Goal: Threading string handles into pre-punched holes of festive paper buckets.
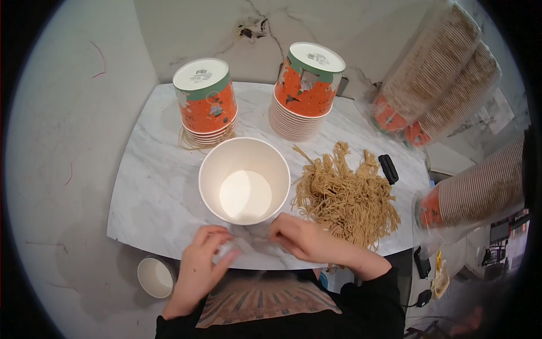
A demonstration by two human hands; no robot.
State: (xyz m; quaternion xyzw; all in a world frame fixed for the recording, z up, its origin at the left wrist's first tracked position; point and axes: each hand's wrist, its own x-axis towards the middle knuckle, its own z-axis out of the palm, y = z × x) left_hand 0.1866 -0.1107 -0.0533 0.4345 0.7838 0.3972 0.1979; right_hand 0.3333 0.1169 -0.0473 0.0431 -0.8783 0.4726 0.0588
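Note:
A large white paper tub (pixel 244 181) stands mouth up on the marble-patterned table, with nothing visible inside it. Just in front of its near rim is my left hand (pixel 206 261), thumb and fingers apart and slightly blurred. My right hand (pixel 299 234) is close to the tub's near right side, its fingers curled in; whatever they may hold is too small or hidden. Beside that hand lies a tangled heap of tan strings (pixel 350 198). Two upside-down stacks of orange and green printed tubs stand behind: a left stack (pixel 208 104) with loose strings at its base and a right stack (pixel 306 90).
Plastic-wrapped columns of nested tubs (pixel 435 73) lean at the far right, with another wrapped column (pixel 480 183) nearer. A small black object (pixel 388 169) lies beyond the strings. Below the table's left front edge is a white tub (pixel 156 278). A wall (pixel 197 28) borders the table's back.

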